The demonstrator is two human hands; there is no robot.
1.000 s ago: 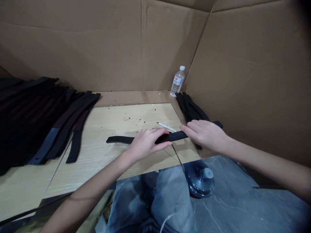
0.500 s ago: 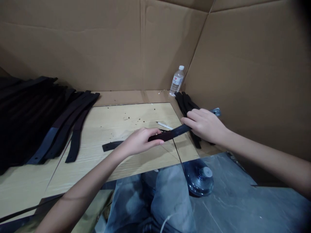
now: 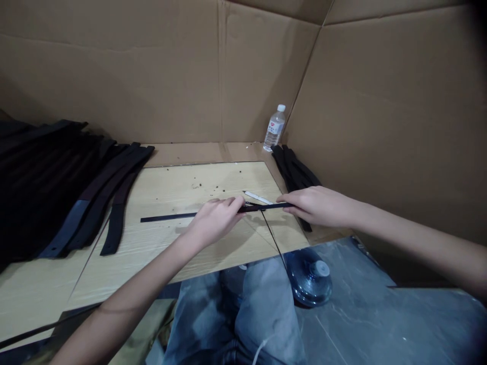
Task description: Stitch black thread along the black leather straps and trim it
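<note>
Between my two hands stretches a long flat black strip point(image 3: 167, 217), seen nearly edge-on above the pale board. Toward its middle, my left hand point(image 3: 215, 219) is closed around it. My right hand point(image 3: 314, 205) pinches it close to the right end. Behind the strip, a white pen-like tool point(image 3: 257, 196) lies on the board, with a small dark item partly hidden beside it. A thin black cord point(image 3: 274, 235) runs from the strip's area down past the board's front edge.
A large pile of black strips point(image 3: 41, 187) covers the left side. More black strips point(image 3: 294, 167) lie at the right, by a water bottle point(image 3: 274, 128). Cardboard walls point(image 3: 152, 76) stand behind and to the right. A big blue water jug point(image 3: 310, 278) is below the board point(image 3: 182, 177).
The strip has turned from showing its broad face to nearly edge-on and now lies more level. My right hand has dropped slightly; both hands still hold the strip.
</note>
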